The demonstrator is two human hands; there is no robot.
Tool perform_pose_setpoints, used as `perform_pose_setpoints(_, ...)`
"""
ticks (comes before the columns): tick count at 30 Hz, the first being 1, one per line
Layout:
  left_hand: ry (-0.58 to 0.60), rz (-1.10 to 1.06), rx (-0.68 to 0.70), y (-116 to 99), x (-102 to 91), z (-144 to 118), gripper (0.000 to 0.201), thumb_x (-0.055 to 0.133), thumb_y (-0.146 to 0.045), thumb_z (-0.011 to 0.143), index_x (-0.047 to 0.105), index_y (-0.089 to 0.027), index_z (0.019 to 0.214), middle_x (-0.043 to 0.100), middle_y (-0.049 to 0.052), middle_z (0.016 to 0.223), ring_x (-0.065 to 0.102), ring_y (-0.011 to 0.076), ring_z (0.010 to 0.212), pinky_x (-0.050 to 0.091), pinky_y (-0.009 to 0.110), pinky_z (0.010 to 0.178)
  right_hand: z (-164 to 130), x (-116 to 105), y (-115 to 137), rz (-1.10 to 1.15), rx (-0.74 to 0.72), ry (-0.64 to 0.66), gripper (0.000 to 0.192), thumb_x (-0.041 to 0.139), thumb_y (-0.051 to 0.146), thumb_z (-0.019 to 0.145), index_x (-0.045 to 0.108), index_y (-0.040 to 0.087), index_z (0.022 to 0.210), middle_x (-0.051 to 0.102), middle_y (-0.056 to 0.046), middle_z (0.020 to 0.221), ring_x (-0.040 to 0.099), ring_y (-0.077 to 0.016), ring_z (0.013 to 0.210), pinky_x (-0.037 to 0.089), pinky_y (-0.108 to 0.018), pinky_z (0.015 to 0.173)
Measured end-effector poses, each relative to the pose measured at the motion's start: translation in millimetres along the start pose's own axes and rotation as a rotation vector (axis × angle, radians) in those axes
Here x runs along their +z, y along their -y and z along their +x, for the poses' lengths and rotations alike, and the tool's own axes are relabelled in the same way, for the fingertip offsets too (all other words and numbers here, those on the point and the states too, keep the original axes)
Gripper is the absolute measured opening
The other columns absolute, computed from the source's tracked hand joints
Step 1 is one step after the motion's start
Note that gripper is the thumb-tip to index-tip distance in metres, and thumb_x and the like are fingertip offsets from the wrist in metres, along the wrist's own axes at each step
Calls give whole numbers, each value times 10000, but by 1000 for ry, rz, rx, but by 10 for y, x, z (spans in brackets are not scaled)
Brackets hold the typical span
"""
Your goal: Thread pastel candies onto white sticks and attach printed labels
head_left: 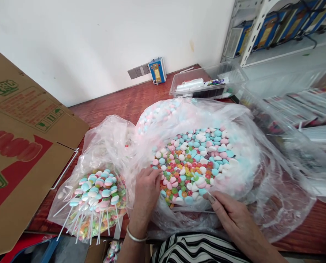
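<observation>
A big clear bag (234,120) full of small round candies (196,160) is seen in the middle of the red-brown tabletop (119,102), close to its near edge. The candies are pink, blue, white, green and orange. The left hand (148,190) is laid on the near left rim of this bag, and its fingertips (158,174) are dipped into the candies. Whether a candy is pinched there cannot be told. A silver bangle (135,236) is worn on that wrist. The right hand (228,213) is placed at the near right side of the bag, and a thin white stick (192,210) is held in its grip.

A smaller bag (97,146) of finished lollipops (97,193) on sticks is set just beside the big bag, toward the left near edge. A brown cardboard box (23,146) is stood at the left edge. A clear plastic tray (207,82) is kept near the far edge.
</observation>
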State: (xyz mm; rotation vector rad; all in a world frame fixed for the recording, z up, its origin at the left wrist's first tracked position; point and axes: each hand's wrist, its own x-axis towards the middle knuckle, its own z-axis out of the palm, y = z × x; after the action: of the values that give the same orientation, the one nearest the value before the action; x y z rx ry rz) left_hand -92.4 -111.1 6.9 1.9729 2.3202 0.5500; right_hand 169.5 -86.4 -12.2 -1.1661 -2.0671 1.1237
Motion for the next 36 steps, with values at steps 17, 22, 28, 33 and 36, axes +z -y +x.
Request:
perform_pose_setpoints(17, -85, -19, 56, -129, 178, 10, 129, 538, -127, 851, 605, -190, 761, 647, 52, 801, 586, 242, 853, 445, 389, 789, 153, 105, 108, -10, -74, 130, 307, 336, 331, 1011, 538, 212, 813, 630, -11, 754, 600, -168, 693, 430, -253, 646)
perform_pose_setpoints(22, -112, -880, -351, -287, 108, 72, 179, 590, -281, 864, 664, -203, 1006, 686, 46, 918, 633, 181, 819, 493, 302, 726, 222, 98, 179, -11, -41, 225, 332, 272, 371, 1018, 504, 223, 831, 572, 7, 683, 548, -166, 617, 398, -259, 585)
perform_pose_setpoints(28, -14, -1464, -545, -450, 163, 157, 242, 747, -357, 751, 713, -156, 880, 637, -2, 687, 583, 104, 624, 479, 200, 563, 252, 115, 248, 1, -2, 261, 336, 261, 357, 1011, 494, 226, 807, 595, -7, 719, 544, -170, 641, 396, -267, 598)
perform_pose_setpoints(33, 68, -1445, -547, -467, 231, 117, 244, 767, -362, 745, 694, -158, 859, 624, -8, 699, 550, 83, 601, 469, 171, 526, 248, 107, 223, 43, 17, 226, 324, 287, 331, 1008, 510, 223, 799, 601, -4, 721, 550, -164, 645, 408, -252, 595)
perform_pose_setpoints(36, 67, -1523, -543, -498, 226, 121, 267, 790, -352, 726, 666, -181, 890, 611, -19, 768, 515, 61, 583, 434, 151, 497, 245, 120, 203, 30, -8, 178, 319, 296, 321, 1012, 537, 218, 830, 614, -5, 724, 561, -161, 641, 413, -247, 598)
